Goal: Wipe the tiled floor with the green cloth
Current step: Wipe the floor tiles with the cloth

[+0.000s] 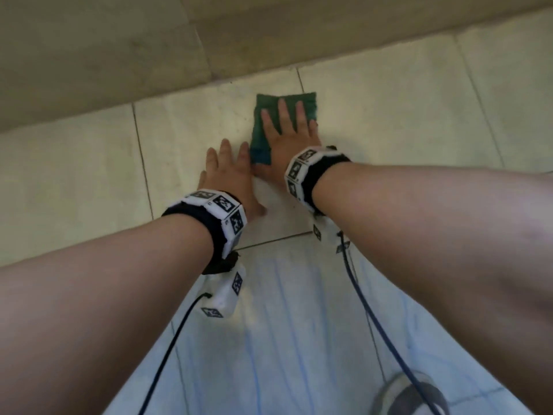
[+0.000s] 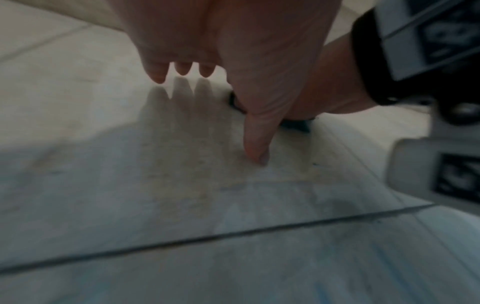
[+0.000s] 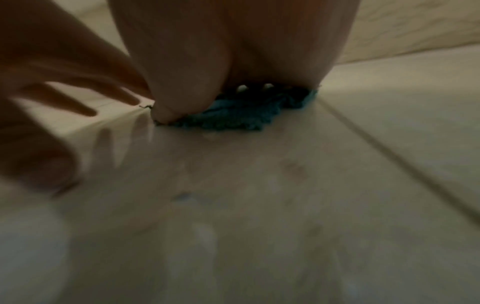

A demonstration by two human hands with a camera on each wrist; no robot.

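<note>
A folded green cloth lies flat on the pale tiled floor, close to the wall. My right hand presses down on it with straight, spread fingers. In the right wrist view the cloth shows as a blue-green edge under my palm. My left hand lies just left of the cloth with its fingers straight. The left wrist view shows that hand hovering a little over the floor, thumb pointing down, holding nothing.
A beige wall rises just beyond the cloth. Dark grout lines cross the floor. My light blue striped clothing fills the foreground, with two cables hanging from the wrist units.
</note>
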